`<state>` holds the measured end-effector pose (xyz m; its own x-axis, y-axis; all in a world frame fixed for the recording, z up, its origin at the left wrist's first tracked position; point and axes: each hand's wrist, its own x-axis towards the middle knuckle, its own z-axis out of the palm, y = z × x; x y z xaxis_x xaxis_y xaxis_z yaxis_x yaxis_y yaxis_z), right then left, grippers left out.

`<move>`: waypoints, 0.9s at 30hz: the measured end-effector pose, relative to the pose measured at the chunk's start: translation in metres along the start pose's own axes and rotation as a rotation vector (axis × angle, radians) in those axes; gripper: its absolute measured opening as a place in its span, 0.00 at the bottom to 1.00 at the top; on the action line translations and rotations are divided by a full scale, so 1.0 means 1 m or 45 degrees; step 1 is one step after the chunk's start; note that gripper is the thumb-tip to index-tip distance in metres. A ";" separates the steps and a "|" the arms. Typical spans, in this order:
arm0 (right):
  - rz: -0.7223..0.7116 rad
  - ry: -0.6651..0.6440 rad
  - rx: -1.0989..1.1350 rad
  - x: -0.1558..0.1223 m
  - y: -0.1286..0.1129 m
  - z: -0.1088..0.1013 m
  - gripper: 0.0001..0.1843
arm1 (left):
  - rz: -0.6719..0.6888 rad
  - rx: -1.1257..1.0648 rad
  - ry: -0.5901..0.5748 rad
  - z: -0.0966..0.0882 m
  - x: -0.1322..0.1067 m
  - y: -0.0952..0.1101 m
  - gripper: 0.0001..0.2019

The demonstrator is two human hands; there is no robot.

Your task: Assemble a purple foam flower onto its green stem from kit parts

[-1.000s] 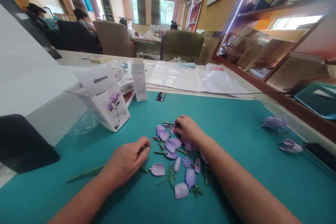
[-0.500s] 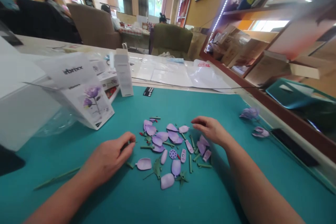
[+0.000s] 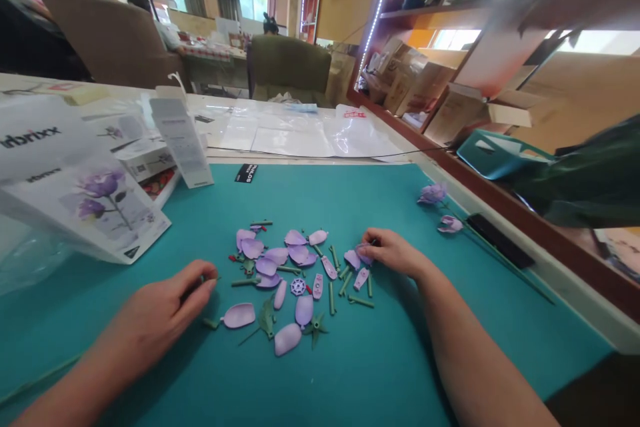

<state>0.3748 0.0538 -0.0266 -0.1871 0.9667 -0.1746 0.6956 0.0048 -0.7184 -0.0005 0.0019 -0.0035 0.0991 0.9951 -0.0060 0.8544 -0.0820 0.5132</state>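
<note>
Item: loose flower-kit pieces point(image 3: 295, 267) on the teal mat point(image 3: 350, 373) of the table. They include lilac petals, short green rods, leaf sprigs and one small spoked wheel point(image 3: 298, 286), spread in a loose cluster between the two hands.

Left hand point(image 3: 160, 310): resting on the mat left of the cluster. Its grip is closed narrowly on a thin green stem point(image 3: 204, 277), of which only the tip shows at the fingertips.

Right hand point(image 3: 395, 253): at the cluster's right edge, thumb and forefinger pinched on a lilac petal piece point(image 3: 364, 255) that lies on or just off the mat; which of the two cannot be told.

Nearby: printed kit box point(image 3: 95, 203) and an upright white carton point(image 3: 183, 140) to the far left. Two finished lilac blooms point(image 3: 433, 193) lie well apart at the right edge.

Step in hand, as judged: picking one petal out of the pile while the stem is kept ready. The next move calls for lifting the petal clear of its neighbours without scattering them, then bringing it across to the stem tip.

Change from half a second earlier: the right hand hovered loosely over the pieces; now it is down and pinching. The left hand's pose is unchanged. The view has swung rightward.
</note>
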 end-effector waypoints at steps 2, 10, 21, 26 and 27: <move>0.006 -0.033 0.085 -0.001 0.003 -0.003 0.10 | -0.028 -0.028 -0.053 -0.001 0.000 -0.001 0.17; -0.043 0.088 -0.316 -0.004 -0.017 0.013 0.17 | -0.073 -0.019 -0.052 0.000 0.004 -0.005 0.15; 0.114 0.131 0.225 0.001 0.007 -0.010 0.09 | -0.126 -0.037 -0.062 0.000 0.004 -0.006 0.14; 0.113 0.238 0.331 0.002 0.010 -0.012 0.08 | -0.111 -0.018 -0.054 0.000 0.004 -0.005 0.13; 0.104 0.243 0.287 0.002 0.008 -0.010 0.08 | -0.106 -0.015 -0.047 0.000 0.004 -0.005 0.13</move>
<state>0.3868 0.0582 -0.0256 0.0116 0.9922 -0.1241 0.5273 -0.1115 -0.8423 -0.0044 0.0061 -0.0059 0.0472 0.9956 -0.0808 0.8546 0.0016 0.5193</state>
